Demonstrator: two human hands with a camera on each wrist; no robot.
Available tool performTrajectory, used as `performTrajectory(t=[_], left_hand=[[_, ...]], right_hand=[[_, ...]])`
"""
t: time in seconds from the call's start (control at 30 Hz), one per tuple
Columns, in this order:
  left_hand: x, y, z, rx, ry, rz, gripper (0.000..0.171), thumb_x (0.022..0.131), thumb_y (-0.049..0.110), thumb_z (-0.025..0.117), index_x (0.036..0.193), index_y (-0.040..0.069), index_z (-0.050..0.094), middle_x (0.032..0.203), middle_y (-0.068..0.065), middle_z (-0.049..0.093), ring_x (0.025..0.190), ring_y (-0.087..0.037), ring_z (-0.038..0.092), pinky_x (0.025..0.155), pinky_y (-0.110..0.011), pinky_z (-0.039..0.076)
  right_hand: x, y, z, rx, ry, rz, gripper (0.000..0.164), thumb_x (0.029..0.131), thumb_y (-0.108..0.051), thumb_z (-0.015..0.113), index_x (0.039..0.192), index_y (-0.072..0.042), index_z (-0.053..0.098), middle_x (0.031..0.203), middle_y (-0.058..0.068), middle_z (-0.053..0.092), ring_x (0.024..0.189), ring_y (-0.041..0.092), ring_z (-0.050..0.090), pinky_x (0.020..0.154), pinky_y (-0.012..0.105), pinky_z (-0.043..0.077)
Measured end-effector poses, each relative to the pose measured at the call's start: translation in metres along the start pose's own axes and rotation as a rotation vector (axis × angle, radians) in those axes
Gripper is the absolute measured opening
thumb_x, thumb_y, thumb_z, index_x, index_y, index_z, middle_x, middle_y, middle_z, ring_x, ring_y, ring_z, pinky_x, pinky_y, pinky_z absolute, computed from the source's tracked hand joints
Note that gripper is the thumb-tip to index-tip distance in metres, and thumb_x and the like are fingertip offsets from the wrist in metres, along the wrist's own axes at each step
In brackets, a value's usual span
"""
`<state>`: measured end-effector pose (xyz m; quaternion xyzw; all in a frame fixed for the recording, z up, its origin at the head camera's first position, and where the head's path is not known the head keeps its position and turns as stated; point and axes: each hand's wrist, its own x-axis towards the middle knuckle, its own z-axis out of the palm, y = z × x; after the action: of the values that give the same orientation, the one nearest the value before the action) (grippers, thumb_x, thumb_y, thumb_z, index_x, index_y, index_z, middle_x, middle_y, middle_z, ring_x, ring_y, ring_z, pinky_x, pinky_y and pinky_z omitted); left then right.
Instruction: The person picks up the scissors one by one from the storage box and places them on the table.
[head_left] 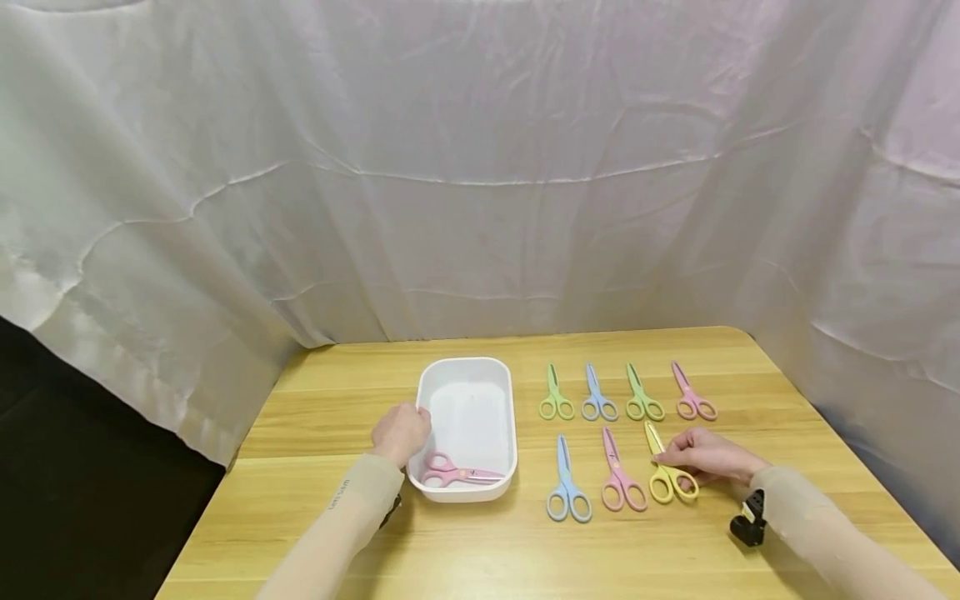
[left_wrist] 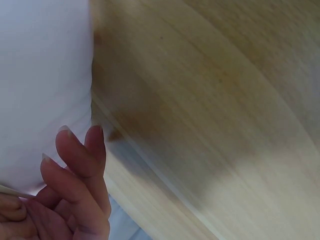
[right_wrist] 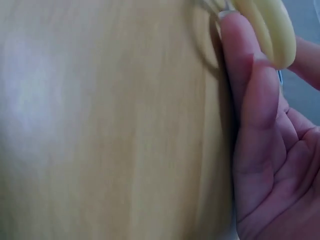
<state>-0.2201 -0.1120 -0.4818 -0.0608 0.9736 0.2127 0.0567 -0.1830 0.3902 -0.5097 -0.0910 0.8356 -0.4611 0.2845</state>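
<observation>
My left hand (head_left: 402, 432) holds the left rim of a white plastic tub (head_left: 513, 417), with a pair of pink scissors (head_left: 442, 475) lying inside at its near end. The left wrist view shows curled fingers (left_wrist: 75, 172) against the tub's outer wall (left_wrist: 45, 90). Over on the right, my right hand (head_left: 708, 454) pinches yellow scissors (head_left: 663, 473) near the pivot, blades pointing away from me. Up close in the right wrist view, a yellow handle (right_wrist: 272, 35) sits between thumb and fingers. Left of that hand lie pink scissors (head_left: 617, 475) and blue scissors (head_left: 564, 479).
Behind the front row lies a row of several scissors: green ones (head_left: 553, 396), blue ones (head_left: 593, 396), another green pair (head_left: 637, 396) and pink ones (head_left: 688, 393). They rest on a wooden table (head_left: 480, 550). A pale curtain (head_left: 480, 208) hangs around the table's far and side edges.
</observation>
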Motion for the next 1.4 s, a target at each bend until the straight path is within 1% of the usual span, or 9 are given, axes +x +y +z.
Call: performTrajectory(t=[0.2,0.37,0.5,0.63,0.77,0.87,1.07,1.23,1.4], left_hand=[[0.0002,-0.0008,0.0004,-0.006,-0.003,0.003,0.042,0.1,0.03,0.042,0.064,0.011,0.051,0.064,-0.007,0.056,0.058,-0.02,0.056,0.05,-0.03,0.038],[0.0007,-0.0002,0.0004,-0.012,-0.009,-0.005,0.042,0.1,0.03,0.042,0.064,0.011,0.051,0.064,-0.006,0.055,0.058,-0.02,0.056,0.05,-0.03,0.038],[0.0006,-0.0001,0.0001,-0.009,-0.003,-0.005,0.042,0.1,0.03,0.042,0.063,0.012,0.05,0.064,-0.007,0.055,0.059,-0.021,0.056,0.05,-0.03,0.038],[0.0005,-0.0001,-0.0006,-0.004,0.002,0.001,0.042,0.1,0.03,0.041,0.064,0.011,0.051,0.065,-0.008,0.057,0.06,-0.021,0.057,0.05,-0.031,0.039],[0.0,0.0002,-0.0006,-0.012,-0.005,0.001,0.041,0.1,0.03,0.041,0.066,0.011,0.053,0.065,-0.007,0.057,0.059,-0.021,0.057,0.05,-0.03,0.039],[-0.0007,-0.0003,-0.0007,-0.015,-0.007,0.006,0.041,0.1,0.03,0.041,0.066,0.011,0.052,0.064,-0.007,0.057,0.058,-0.021,0.057,0.049,-0.03,0.039],[0.0002,-0.0012,-0.0004,-0.016,-0.004,0.005,0.041,0.1,0.03,0.041,0.066,0.011,0.052,0.064,-0.007,0.057,0.058,-0.021,0.057,0.049,-0.03,0.039],[-0.0005,-0.0001,-0.0009,-0.028,-0.012,0.009,0.04,0.1,0.029,0.041,0.065,0.011,0.051,0.064,-0.007,0.056,0.057,-0.02,0.056,0.049,-0.029,0.039],[-0.0005,0.0005,-0.0003,-0.033,-0.018,0.006,0.041,0.1,0.03,0.041,0.064,0.012,0.048,0.064,-0.006,0.055,0.058,-0.02,0.057,0.049,-0.029,0.038]], right_hand=[[-0.0017,-0.0073,0.0001,-0.119,0.037,-0.037,0.041,0.096,-0.032,0.067,0.071,0.0,0.058,0.054,-0.009,0.049,0.045,0.001,0.037,0.043,0.016,0.032],[-0.0016,-0.008,-0.0015,-0.21,0.064,-0.109,0.047,0.095,-0.03,0.069,0.068,0.006,0.056,0.051,-0.013,0.044,0.042,-0.003,0.034,0.041,0.016,0.03],[-0.0015,-0.0065,-0.0037,-0.254,0.085,-0.134,0.048,0.093,-0.032,0.07,0.064,0.002,0.056,0.048,-0.013,0.047,0.039,-0.003,0.04,0.039,0.017,0.037],[-0.0013,-0.0045,-0.0057,-0.26,0.091,-0.108,0.048,0.092,-0.036,0.071,0.063,-0.001,0.056,0.046,-0.008,0.054,0.036,0.002,0.047,0.037,0.022,0.044],[0.0004,-0.0023,-0.0073,-0.268,0.096,-0.082,0.047,0.095,-0.039,0.068,0.064,-0.005,0.057,0.047,-0.006,0.055,0.036,0.004,0.048,0.038,0.025,0.047],[0.0025,-0.002,-0.0076,-0.284,0.097,-0.075,0.045,0.096,-0.041,0.065,0.065,-0.008,0.057,0.047,-0.006,0.055,0.036,0.005,0.049,0.039,0.026,0.048],[0.0078,-0.0066,-0.006,-0.359,0.113,-0.088,0.044,0.094,-0.043,0.067,0.065,-0.011,0.057,0.047,-0.006,0.055,0.036,0.006,0.049,0.039,0.028,0.047],[0.0073,-0.0083,-0.0058,-0.346,0.094,-0.103,0.043,0.094,-0.04,0.068,0.065,-0.011,0.058,0.047,-0.006,0.056,0.036,0.005,0.049,0.039,0.027,0.046],[0.0063,-0.0097,-0.0061,-0.35,0.074,-0.152,0.042,0.095,-0.035,0.068,0.064,-0.008,0.058,0.046,-0.006,0.055,0.035,0.003,0.048,0.038,0.026,0.045]])
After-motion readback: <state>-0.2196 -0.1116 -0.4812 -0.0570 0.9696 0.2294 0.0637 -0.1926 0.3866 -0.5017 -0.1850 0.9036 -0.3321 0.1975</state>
